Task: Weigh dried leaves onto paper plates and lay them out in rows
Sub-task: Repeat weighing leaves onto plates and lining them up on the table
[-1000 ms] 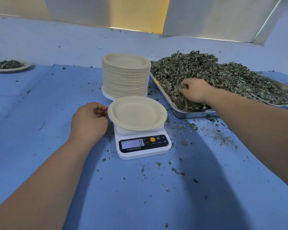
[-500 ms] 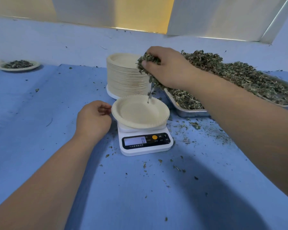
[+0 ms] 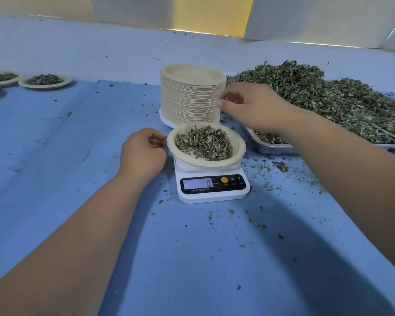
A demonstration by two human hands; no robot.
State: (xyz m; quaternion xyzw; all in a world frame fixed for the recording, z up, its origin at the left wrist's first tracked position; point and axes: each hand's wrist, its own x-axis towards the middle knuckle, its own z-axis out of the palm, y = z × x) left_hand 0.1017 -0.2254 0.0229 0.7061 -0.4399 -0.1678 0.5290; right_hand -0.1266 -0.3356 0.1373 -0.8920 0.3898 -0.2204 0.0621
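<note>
Centre frame, a plate (image 3: 239,145) holding leaves (image 3: 203,142) sits on the scale (image 3: 214,191), which reads 0. The left hand (image 3: 143,151) lies on the desk (image 3: 55,144) with fingers curled at the plate's left rim; I cannot tell if they grip it. The right hand (image 3: 253,108) hovers loose-fingered and empty between the plate stack (image 3: 192,94) and the heaped tray (image 3: 274,148). Filled plates (image 3: 45,81) lie upper left.

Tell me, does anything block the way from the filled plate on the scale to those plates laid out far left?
Nothing visible blocks it. The left hand sits by the left rim of the plate, and the blue cloth between the scale and the laid-out plates carries only scattered leaf crumbs.
</note>
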